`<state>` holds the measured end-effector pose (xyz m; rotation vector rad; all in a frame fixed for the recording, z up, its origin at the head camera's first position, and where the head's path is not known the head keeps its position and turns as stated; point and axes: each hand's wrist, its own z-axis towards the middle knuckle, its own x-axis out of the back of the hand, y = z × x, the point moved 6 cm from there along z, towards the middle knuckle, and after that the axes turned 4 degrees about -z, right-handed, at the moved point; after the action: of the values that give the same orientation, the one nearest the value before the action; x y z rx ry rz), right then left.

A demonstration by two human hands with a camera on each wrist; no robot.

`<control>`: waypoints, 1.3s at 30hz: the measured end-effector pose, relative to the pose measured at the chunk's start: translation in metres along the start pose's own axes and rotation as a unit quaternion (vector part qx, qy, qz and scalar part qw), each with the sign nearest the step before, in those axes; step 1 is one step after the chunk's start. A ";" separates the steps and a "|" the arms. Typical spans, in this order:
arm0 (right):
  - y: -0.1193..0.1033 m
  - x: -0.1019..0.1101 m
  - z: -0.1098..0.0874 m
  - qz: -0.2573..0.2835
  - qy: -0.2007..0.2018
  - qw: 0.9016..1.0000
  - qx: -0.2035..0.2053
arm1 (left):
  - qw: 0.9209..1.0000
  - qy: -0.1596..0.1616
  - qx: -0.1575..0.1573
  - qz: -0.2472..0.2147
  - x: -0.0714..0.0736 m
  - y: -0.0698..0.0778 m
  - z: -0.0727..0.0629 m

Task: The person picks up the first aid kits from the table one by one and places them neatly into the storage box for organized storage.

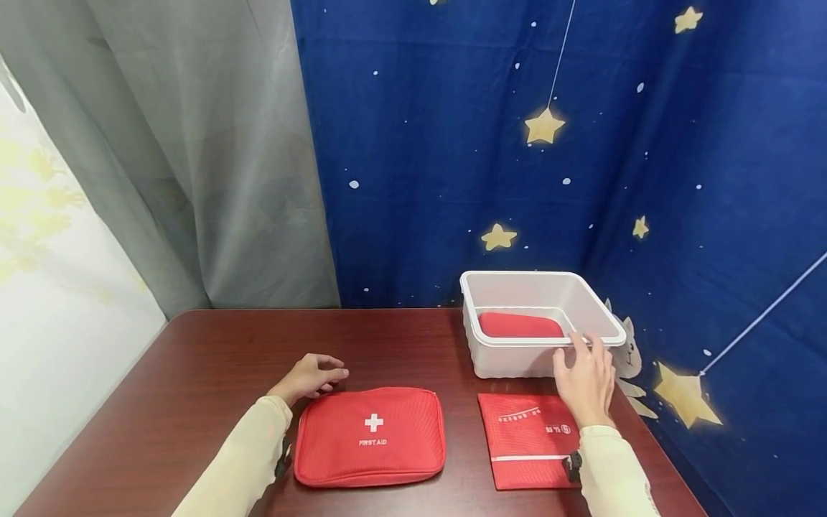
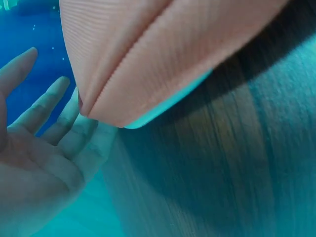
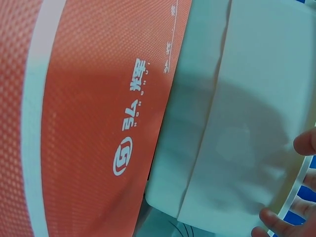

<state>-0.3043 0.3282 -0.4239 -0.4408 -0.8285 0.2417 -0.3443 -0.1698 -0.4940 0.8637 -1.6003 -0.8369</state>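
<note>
A red first aid bag (image 1: 371,439) with a white cross lies flat at the front middle of the table. At its far left corner is my left hand (image 1: 313,377), fingers loosely spread; the left wrist view has the hand (image 2: 44,158) beside the bag's zipped edge (image 2: 123,54). My right hand (image 1: 586,373) is at the near right rim of a white plastic bin (image 1: 517,357), fingers slightly bent and spread over the rim. Inside the bin rests a red item (image 1: 520,325). Under my right forearm lies a flat red pouch (image 1: 526,431) with white print and a white stripe.
The dark reddish wooden table (image 1: 239,352) ends at a grey curtain (image 1: 226,179) and a blue star-patterned curtain (image 1: 439,158) behind. The bin stands at the back right, close to the table's right edge. A bright white surface (image 1: 58,287) is on the left.
</note>
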 end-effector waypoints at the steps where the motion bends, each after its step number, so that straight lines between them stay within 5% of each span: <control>1: 0.000 0.000 0.000 0.000 0.000 1.000 0.000 | 1.000 -0.003 0.001 -0.001 0.000 -0.001 -0.001; 16: 0.001 -0.001 0.000 -0.003 0.000 1.000 -0.005 | 0.994 -0.090 0.038 0.044 0.003 0.005 -0.016; 29: 0.001 -0.001 0.000 -0.007 0.004 1.000 -0.001 | 0.994 -0.073 0.028 0.082 0.003 0.005 -0.011; 39: 0.001 -0.003 0.001 -0.006 0.004 1.000 -0.001 | 0.994 -0.097 0.015 0.044 -0.001 -0.001 -0.014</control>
<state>-0.3064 0.3285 -0.4259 -0.4383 -0.8241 0.2271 -0.3307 -0.1708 -0.4933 0.7451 -1.8112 -0.8549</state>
